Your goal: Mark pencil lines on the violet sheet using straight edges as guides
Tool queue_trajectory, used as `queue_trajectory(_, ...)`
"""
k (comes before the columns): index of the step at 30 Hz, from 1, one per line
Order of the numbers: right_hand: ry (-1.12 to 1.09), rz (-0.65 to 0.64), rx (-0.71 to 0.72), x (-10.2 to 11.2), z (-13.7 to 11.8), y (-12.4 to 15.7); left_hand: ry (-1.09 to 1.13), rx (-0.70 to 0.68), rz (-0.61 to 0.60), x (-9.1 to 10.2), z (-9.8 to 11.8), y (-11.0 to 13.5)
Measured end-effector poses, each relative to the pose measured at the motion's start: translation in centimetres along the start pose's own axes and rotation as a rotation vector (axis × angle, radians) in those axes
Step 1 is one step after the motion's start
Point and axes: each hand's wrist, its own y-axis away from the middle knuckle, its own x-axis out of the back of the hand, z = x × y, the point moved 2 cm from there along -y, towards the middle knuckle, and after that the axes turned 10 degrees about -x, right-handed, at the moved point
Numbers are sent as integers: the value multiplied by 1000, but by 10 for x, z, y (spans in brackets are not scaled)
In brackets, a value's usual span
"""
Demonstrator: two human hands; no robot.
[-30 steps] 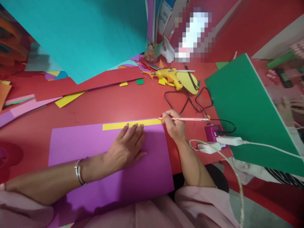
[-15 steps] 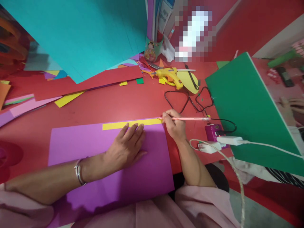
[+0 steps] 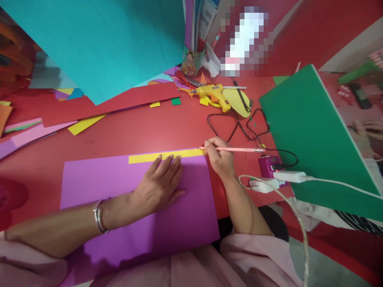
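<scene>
A large purple sheet (image 3: 98,179) lies on the red table in front of me, its near edge reaching my clothing. Along its far edge rests a narrow yellow strip (image 3: 143,158). My left hand (image 3: 160,183) lies flat on the sheet, fingers stretched out, the fingertips pressing on the strip. In my right hand (image 3: 220,158) is a pink pencil (image 3: 239,149), gripped near its point. The pencil lies almost level, its tip at the strip's right end by the sheet's far edge.
Beyond the sheet lie a yellow glue gun (image 3: 214,95) and its looped black cord (image 3: 223,115). A purple power socket (image 3: 267,165) with white plugs sits right of my hand. A green board (image 3: 314,143) stands at right, a turquoise sheet (image 3: 119,44) at back left. Another person's hand (image 3: 363,137) shows far right.
Almost nothing differs. Both hands, the strip and the sheet keep their places, and the pencil tip stays at the strip's right end.
</scene>
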Motion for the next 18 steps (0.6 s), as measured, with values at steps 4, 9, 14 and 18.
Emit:
queue_trajectory(4,21,5,3,0,-1,0,-12,-10,-9,-1,0,0)
queue_trajectory(9,20,2,11,0,-1,1,12,7,-8,-2,0,1)
queue_trajectory(14,-2,17,-1,0,3,2,13,11,-12,-1,0,1)
queue_trajectory(18,-64,95,60,1,3,1,-12,-5,0,-2,-2,2)
